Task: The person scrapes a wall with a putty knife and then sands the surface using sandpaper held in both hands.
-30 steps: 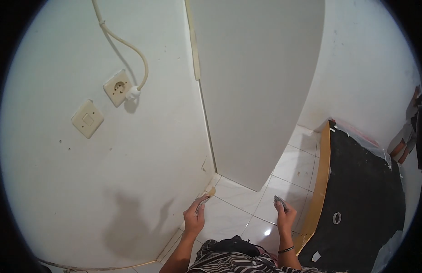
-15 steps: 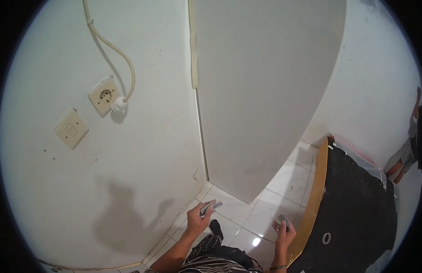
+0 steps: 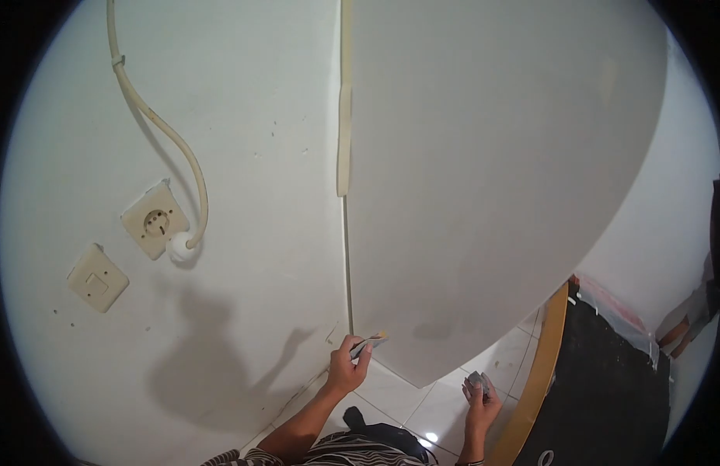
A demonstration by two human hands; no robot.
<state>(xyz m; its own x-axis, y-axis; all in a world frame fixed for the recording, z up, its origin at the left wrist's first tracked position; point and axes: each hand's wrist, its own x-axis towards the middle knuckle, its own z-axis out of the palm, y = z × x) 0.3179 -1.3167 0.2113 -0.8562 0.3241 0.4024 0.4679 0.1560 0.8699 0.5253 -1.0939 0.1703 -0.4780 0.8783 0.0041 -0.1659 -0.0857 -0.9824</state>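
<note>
My left hand (image 3: 346, 373) is closed on a thin, flat grey piece (image 3: 367, 346) with a yellowish tip, gripped between thumb and fingers near the lower left corner of a large pale grey panel (image 3: 484, 171). My right hand (image 3: 482, 405) pinches a small grey piece (image 3: 477, 380) lower down, beside the black-topped surface. What the two grey pieces are I cannot tell. A cream strip (image 3: 344, 140) runs down the panel's left edge from the top and ends partway, leaving a dark narrow gap below it.
On the white wall (image 3: 243, 171) at left are a socket (image 3: 155, 221), a switch (image 3: 99, 278) and a hanging cable (image 3: 169, 132) with a white plug (image 3: 181, 247). White floor tiles (image 3: 391, 388) lie below. A black surface (image 3: 608, 365) with a gold-coloured edge (image 3: 542, 365) stands at right.
The view has tilted up and shifted, so the panel fills more of it. My left hand is now at the panel's lower left corner; both hands still hold their grey pieces.
</note>
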